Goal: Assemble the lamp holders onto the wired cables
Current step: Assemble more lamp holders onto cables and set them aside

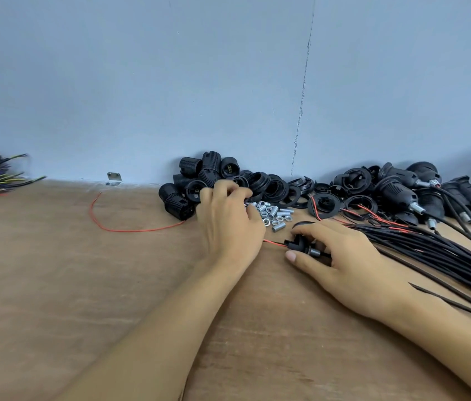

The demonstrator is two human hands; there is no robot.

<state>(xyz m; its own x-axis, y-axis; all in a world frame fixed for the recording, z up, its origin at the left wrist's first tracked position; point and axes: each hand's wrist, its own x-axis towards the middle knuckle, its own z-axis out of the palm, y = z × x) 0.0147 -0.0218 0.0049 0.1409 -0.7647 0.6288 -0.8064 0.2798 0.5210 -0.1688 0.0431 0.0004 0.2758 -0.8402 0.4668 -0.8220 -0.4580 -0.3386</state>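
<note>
Two hands over wooden table (54, 285). Right hand (344, 259) pinches black holder cap (295, 245) on cable end, red wire (272, 243) poking left. Left hand (228, 221) has fingers curled into lamp holder pile (193, 180) at wall; can't tell if holding anything. Black cable bundle (431, 250) lies right.

**Both bare hands were out in front, backs turned up.**
The left hand (228, 224) was the farther forward, its fingers curled under so that any grip was hidden. The right hand (353, 264) lay just beside it and nearer, thumb (303, 260) and curled fingers gripping a small black part (296, 245). Both forearms angled inward from below.
</note>
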